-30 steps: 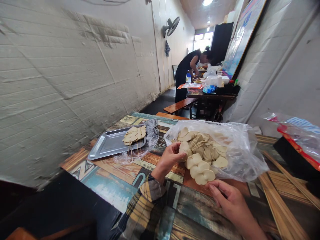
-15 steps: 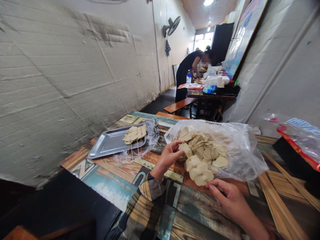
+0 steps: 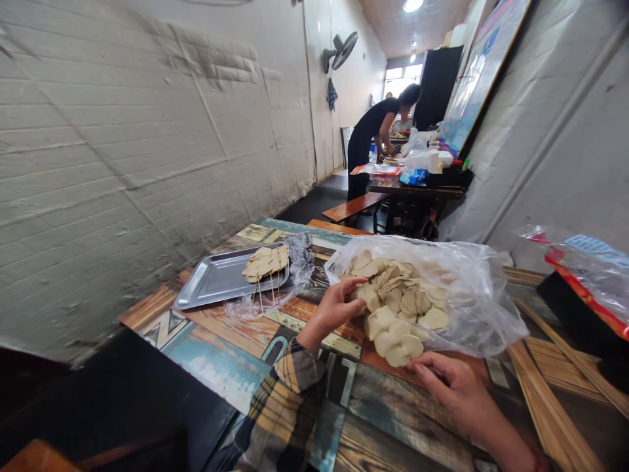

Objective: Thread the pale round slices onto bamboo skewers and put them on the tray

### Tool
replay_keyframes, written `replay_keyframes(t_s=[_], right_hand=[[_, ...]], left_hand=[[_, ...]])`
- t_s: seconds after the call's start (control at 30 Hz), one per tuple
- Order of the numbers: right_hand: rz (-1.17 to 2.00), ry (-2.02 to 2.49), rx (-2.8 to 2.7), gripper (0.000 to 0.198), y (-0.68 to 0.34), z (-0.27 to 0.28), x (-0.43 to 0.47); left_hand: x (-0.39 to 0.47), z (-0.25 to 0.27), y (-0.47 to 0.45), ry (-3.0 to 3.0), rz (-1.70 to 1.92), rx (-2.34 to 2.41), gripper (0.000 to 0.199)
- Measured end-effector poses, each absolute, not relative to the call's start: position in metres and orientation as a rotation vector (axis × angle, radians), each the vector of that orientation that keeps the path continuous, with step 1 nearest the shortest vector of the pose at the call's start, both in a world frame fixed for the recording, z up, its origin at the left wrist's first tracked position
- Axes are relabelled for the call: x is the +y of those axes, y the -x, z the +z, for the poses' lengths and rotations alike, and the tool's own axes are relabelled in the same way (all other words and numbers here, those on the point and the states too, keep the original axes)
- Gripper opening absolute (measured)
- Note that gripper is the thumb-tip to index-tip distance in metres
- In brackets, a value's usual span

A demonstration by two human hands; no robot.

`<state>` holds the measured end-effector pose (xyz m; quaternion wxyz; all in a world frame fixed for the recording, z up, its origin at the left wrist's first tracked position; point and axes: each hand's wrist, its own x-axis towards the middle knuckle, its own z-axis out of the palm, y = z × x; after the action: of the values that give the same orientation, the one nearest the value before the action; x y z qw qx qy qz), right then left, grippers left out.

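Note:
My right hand is closed in a pinch at the lower end of a skewer of round, pale beige slices; the stick itself is mostly hidden by the fingers and the slices. My left hand is at the left side of a heap of loose slices, thumb and forefinger apart at its edge. That heap lies in the mouth of a clear plastic bag. To the left, a metal tray bears several finished-looking skewers of slices, their sticks jutting over the near rim.
Bundled wooden sticks lie at the right, beside a black box with red-edged plastic packaging. Crumpled clear film sits by the tray. Farther off, a person bends over another table, near a wooden bench.
My left hand has shifted slightly right along the heap, its fingers a little further over the slices. The right hand keeps its grip with hardly any movement. The far person's head has risen slightly.

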<state>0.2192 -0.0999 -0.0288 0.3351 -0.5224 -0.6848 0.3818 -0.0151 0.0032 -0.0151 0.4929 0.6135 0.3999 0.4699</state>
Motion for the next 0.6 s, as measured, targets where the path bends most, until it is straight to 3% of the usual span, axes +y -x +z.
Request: replay_keyframes(t_s=[0.6], right_hand=[[0.873,1.388,-1.763,0.032,-0.2207,-0.0329,-0.0987]], left_hand=[[-0.0050,-0.0056,0.0125,-1.228,1.079,0.860,0.057]])
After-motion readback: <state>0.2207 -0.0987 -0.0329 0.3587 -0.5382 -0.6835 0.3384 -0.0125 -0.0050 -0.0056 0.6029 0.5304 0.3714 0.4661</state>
